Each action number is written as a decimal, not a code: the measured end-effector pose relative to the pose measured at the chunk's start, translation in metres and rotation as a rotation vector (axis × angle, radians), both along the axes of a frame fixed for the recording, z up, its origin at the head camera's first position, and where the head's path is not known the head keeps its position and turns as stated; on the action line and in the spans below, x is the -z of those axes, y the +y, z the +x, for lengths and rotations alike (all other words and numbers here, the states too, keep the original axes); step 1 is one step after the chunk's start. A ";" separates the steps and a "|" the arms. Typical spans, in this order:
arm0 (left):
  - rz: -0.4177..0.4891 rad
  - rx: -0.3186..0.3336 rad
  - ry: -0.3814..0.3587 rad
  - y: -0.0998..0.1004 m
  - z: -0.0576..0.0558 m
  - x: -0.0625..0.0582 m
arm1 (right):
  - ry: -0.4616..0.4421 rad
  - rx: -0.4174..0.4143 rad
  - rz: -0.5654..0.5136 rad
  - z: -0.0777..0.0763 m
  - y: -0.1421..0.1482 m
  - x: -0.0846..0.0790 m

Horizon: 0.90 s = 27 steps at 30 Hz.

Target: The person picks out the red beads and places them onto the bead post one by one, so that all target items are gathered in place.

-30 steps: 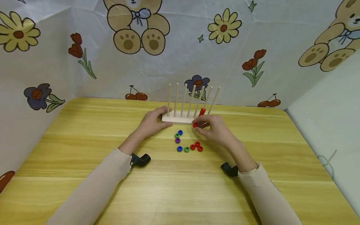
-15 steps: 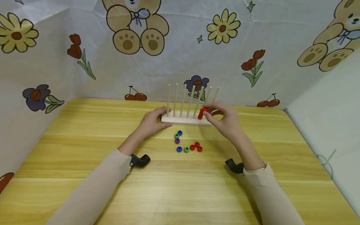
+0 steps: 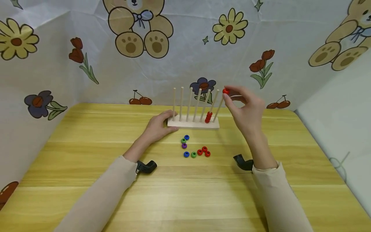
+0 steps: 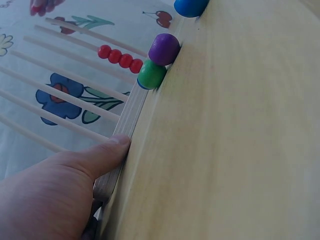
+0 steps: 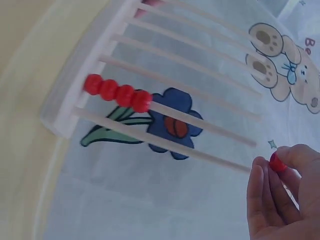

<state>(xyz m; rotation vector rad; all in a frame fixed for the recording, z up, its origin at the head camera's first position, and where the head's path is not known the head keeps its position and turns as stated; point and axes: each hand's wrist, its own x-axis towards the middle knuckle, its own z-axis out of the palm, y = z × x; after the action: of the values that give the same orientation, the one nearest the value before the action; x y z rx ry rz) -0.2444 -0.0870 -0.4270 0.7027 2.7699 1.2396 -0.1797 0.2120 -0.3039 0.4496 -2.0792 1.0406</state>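
Evidently partway: right hand [image 3: 246, 111] is pinching red bead [image 3: 225, 91] by tip of outermost peg [image 3: 218, 109]; left hand [image 3: 157, 125] is gripping peg rack [image 3: 192, 126]. Four red beads [image 3: 208, 117] are sitting on next peg [image 3: 214, 100], five pegs [image 3: 181, 103] standing bare; eight loose beads [image 3: 186, 154] are lying unthreaded on worktop [image 3: 185, 193] between hands.

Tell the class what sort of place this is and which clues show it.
Probably an indoor play or craft corner: a wood-grain table, a cartoon-printed sheet behind it, and a peg rack with coloured beads.
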 end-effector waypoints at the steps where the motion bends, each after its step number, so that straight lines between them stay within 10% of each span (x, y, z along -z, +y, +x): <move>1: -0.001 -0.001 0.001 0.000 0.000 0.000 | 0.007 0.018 0.010 -0.002 -0.001 -0.002; 20: -0.008 -0.013 -0.017 0.005 -0.001 -0.006 | -0.027 0.107 0.232 -0.017 -0.004 0.003; 27: 0.000 -0.027 -0.014 0.003 -0.001 0.002 | -0.026 0.059 0.158 -0.013 0.005 0.012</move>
<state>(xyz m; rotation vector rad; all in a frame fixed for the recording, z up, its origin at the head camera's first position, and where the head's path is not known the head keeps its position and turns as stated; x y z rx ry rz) -0.2452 -0.0837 -0.4291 0.6556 2.7776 1.2443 -0.1931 0.2171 -0.3158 0.4520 -2.1941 0.8560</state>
